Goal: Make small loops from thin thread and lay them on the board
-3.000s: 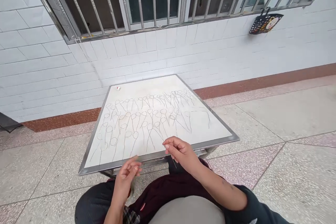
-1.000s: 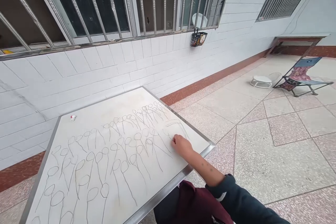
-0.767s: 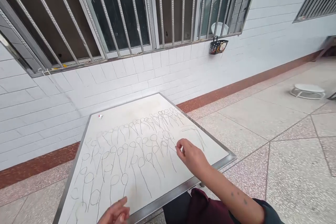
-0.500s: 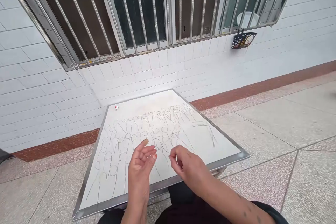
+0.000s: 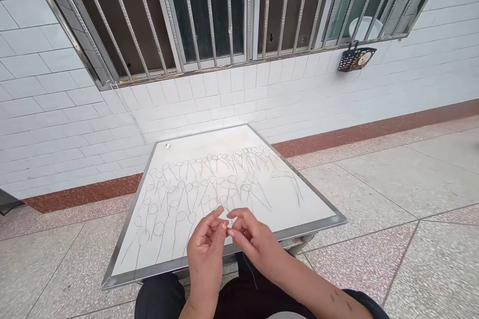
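My left hand point(image 5: 206, 246) and my right hand point(image 5: 258, 244) meet fingertip to fingertip over the table's near edge, both closed in a pinch. Between them is a thin wire point(image 5: 250, 268), or possibly a thread; its loose end hangs below my right hand toward my lap. The part at the fingertips is too fine to make out clearly. A tan wrap point(image 5: 219, 211) covers a fingertip of my left hand. Beyond my hands, several looped wires point(image 5: 181, 216) with long tails lie in rough rows on the white tabletop point(image 5: 202, 139).
A small bundle of unlooped wires point(image 5: 299, 192) lies on the table's right side. One small red-and-white object point(image 5: 167, 146) sits near the far left corner. Behind stands a tiled wall point(image 5: 209, 94) with a barred window; a dark patterned basket point(image 5: 355, 59) hangs from the bars.
My hands have come together from a gap apart, and their fingertips now meet. The hanging end of the wire has come into sight below my right hand. The view has shifted slightly.
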Tool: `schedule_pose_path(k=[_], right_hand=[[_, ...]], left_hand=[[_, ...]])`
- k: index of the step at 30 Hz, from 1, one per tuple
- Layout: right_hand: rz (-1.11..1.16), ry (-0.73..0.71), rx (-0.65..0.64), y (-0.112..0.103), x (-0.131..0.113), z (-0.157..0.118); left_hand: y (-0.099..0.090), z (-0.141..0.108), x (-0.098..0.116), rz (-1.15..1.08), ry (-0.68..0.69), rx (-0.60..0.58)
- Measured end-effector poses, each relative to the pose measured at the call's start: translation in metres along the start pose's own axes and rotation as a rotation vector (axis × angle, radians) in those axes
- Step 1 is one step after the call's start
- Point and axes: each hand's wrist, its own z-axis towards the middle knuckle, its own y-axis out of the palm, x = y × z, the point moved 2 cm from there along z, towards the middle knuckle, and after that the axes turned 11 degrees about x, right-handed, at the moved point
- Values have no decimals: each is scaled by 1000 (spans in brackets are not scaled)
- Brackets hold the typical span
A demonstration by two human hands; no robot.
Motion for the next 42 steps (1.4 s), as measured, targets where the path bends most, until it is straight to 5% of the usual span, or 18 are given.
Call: schedule_pose_path(k=[11,19,30,36,42], right_hand=[[295,210,-105,-18,23,-12],[602,279,-155,-11,17,-10],[600,367,-112,-19,21,-12],[615,398,-110,-15,27,-16],[520,376,-70,-15,26,-20]], left_hand=[[-14,-9,3,-100,-26,-81],[1,-20,-5,-100,-148,-244],[7,-33,-12,-192,-270,-338],[0,-40,-14,-440,-392,-359],[-7,-41,-17,-463,-409,-358]])
